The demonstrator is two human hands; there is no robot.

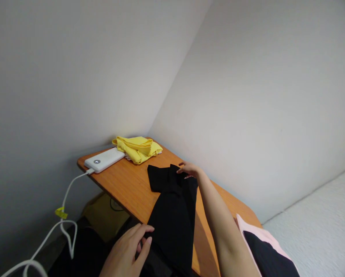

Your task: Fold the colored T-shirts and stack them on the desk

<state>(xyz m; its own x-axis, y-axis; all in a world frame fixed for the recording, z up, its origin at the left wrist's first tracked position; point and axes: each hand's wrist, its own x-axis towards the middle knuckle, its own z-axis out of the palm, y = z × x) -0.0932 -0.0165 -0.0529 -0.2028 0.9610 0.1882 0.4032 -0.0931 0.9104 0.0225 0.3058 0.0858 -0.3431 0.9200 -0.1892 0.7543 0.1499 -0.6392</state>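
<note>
A black garment [174,223] lies lengthwise on the wooden table, partly folded, with a short sleeve-like flap at its far left. Its near end runs over the table's front edge. My right hand [189,170] is above the garment's far end, fingers loosely spread and the fingertips at or just over the cloth. By the near left side of the garment is my left hand [129,250], thumb and forefinger apart and the other fingers curled. No cloth shows between its fingers. Whether its fingertips touch the garment I cannot tell.
A folded yellow cloth [137,148] rests at the table's back corner, beside a white power bank [104,159]. From it a white cable [64,200] hangs off the left edge. Walls border the wooden table [126,184]. Pink and black fabric [264,238] is at lower right.
</note>
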